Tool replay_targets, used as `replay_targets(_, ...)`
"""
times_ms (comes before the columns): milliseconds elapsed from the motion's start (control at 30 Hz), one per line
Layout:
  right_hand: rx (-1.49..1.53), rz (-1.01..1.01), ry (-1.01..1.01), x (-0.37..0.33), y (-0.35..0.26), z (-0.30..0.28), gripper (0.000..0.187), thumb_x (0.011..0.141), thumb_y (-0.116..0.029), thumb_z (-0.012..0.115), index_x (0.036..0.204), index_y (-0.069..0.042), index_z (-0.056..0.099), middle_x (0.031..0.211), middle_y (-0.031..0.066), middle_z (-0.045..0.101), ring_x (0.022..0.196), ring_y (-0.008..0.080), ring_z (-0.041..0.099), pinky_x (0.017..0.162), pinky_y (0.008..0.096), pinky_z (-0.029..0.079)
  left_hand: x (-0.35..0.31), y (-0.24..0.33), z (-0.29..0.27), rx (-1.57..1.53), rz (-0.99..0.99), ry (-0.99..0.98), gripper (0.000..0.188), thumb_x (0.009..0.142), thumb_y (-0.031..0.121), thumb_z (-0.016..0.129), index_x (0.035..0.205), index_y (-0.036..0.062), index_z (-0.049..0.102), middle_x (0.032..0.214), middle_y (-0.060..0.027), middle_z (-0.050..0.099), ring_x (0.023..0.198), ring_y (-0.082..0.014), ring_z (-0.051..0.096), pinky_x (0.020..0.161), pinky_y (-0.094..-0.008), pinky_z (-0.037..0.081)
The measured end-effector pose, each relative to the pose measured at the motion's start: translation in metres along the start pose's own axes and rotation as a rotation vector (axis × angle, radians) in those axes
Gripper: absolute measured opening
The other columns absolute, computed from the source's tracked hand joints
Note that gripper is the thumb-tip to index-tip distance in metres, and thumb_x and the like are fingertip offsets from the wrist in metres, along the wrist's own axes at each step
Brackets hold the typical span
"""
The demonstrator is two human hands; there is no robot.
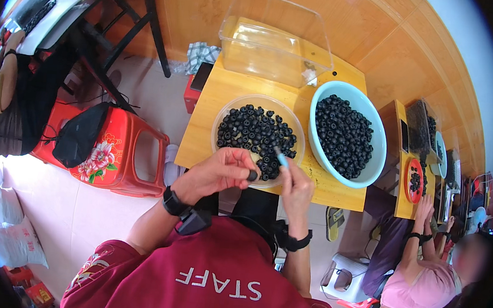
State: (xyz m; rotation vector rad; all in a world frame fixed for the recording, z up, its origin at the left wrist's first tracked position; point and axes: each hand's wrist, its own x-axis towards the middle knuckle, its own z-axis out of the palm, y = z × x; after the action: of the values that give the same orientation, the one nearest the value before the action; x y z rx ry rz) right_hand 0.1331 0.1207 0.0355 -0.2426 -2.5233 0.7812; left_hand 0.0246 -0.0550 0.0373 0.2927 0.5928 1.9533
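My left hand [226, 168] pinches a small black round part [252, 175] between thumb and fingers, over the near edge of a shallow clear round tray [221, 106]. Many more black parts [256, 125], some showing a hole, lie loose in that tray. In my right hand [298, 189] is a slim tool with a light blue handle [282, 158]. Its short tip points up and left above the tray; I cannot make out the tip's exact shape. The tool and the held part are apart. To the right, a pale blue basin [316, 138] holds a big heap of similar black parts [345, 136].
A clear plastic bin [273, 45] stands at the back of the yellow wooden table [201, 135]. Red stools [146, 160] stand at left. One person [422, 287] works at a table on the right with a red tray [408, 183]; another person [5, 97] sits at far left.
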Motion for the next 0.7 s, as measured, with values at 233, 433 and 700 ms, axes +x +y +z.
replay_targets(233,0.472,0.316,-0.05,0.008,-0.03,-0.011,0.023,0.081,-0.008,0.065,0.101,0.001,0.062,0.067,0.0006,0.056,0.06,0.0042,0.047,0.053,0.0207,0.038,0.0,-0.002,0.004,-0.031,-0.004,0.046,0.012,0.08,0.003,0.064,0.09,0.0024,0.057,0.086,-0.0067,0.062,0.072,-0.0122,0.06,0.067,-0.0232,0.05)
replay_targets(433,0.986,0.432,-0.197,0.007,-0.049,-0.007,0.025,0.077,0.002,0.067,0.1,0.0,0.058,0.071,-0.0048,0.053,0.063,0.0023,0.048,0.059,0.0164,0.039,0.002,-0.006,0.003,0.047,-0.026,0.058,0.014,0.08,0.004,0.065,0.09,0.0036,0.056,0.084,-0.0054,0.061,0.072,-0.0123,0.06,0.068,-0.0231,0.05)
replay_targets(700,1.169,0.683,-0.311,0.001,-0.038,-0.009,0.011,0.081,0.001,0.063,0.09,0.0,0.057,0.071,0.0027,0.06,0.069,0.009,0.06,0.061,0.0187,0.044,-0.001,-0.013,-0.004,0.086,-0.08,0.023,0.013,0.08,0.004,0.065,0.09,0.0038,0.056,0.08,-0.0045,0.061,0.07,-0.0119,0.06,0.066,-0.0223,0.051)
